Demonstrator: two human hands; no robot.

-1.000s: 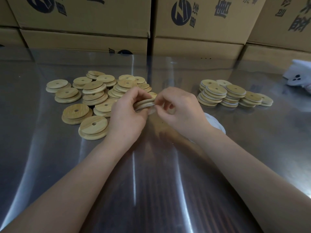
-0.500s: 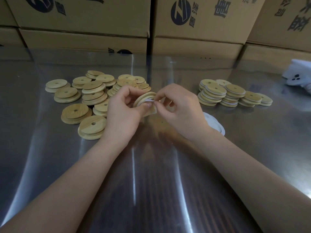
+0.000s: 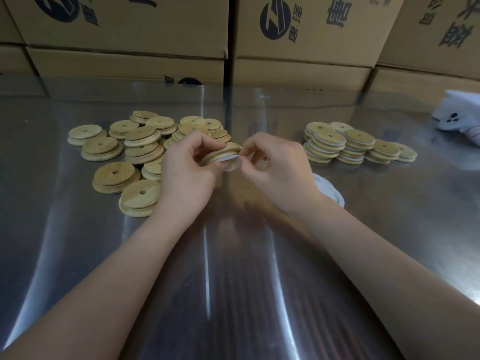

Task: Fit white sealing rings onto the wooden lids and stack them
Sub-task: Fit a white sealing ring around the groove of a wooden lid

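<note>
Head view, centre frame: the left hand [image 3: 187,172] grips a tilted wooden lid [image 3: 220,152]. At the lid's right-side rim, the right hand [image 3: 275,165] pinches the white sealing ring [image 3: 229,158].

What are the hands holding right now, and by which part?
The left hand grips a tilted wooden lid by its rim; the right hand pinches the white sealing ring at the lid's right edge.

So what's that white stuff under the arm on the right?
White sealing rings lie on the metal table, peeking out past the wrist of the right hand. The arm covers the rest of the pile, so their number cannot be seen.
</note>
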